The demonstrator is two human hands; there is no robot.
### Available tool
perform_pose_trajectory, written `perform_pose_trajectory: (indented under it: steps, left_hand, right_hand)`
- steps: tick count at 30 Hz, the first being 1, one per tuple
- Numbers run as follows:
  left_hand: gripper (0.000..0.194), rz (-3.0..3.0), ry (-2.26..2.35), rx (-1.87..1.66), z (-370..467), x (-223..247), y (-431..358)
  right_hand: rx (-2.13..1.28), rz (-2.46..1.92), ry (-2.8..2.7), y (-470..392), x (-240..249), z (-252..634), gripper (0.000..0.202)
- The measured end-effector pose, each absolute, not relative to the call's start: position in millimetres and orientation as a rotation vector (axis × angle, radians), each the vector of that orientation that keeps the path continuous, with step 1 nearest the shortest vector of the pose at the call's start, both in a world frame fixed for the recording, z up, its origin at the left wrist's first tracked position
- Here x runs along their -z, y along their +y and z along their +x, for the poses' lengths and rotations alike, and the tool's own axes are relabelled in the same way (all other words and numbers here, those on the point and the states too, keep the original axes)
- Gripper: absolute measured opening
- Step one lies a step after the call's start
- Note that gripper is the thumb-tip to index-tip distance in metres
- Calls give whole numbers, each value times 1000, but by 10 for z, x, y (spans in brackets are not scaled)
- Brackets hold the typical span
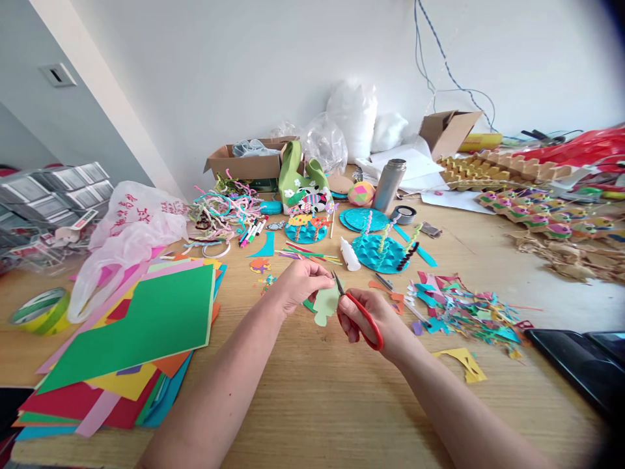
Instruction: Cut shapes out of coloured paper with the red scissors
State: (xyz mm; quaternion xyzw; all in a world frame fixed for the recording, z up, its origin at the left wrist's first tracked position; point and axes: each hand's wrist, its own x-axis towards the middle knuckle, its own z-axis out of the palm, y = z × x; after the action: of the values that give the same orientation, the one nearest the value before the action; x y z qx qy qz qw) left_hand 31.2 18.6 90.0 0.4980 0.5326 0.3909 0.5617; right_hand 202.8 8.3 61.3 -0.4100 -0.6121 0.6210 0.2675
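In the head view, my right hand (364, 319) grips a pair of scissors (372, 326) with red handles, their blades pointing up and left. My left hand (303, 286) is closed in a pinch at the edge of a light green paper (325, 305) with a curvy, cut outline. The scissor tips are close to the left fingertips, at the paper's top. Part of the paper is hidden by the fingers. Just beyond the hands stand a white glue bottle (349, 255) and a blue egg-carton disc (378, 253) with fuzzy pipe cleaners sticking up.
Coloured paper sheets (161, 312) are stacked at the left, beside a plastic bag (127, 228) and a tape roll (41, 309). Paper scraps (469, 306) lie to the right, near a dark device (571, 365). Farther back are a steel flask (390, 185) and egg trays (498, 170).
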Motion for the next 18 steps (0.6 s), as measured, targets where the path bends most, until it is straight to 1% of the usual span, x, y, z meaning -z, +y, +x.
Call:
perform_pose_trajectory:
  steps: [8, 15, 18]
  left_hand:
    - [12, 1171, 1252, -913, 311, -888, 196]
    - [21, 1149, 1180, -900, 302, -843, 202]
    - [20, 1146, 1203, -914, 304, -831, 203]
  right_hand:
    - [-1664, -1117, -1653, 93, -588, 2026, 47]
    - [-1645, -1123, -1641, 91, -586, 2031, 46]
    - [-1643, -1120, -1636, 95, -579, 2036, 45]
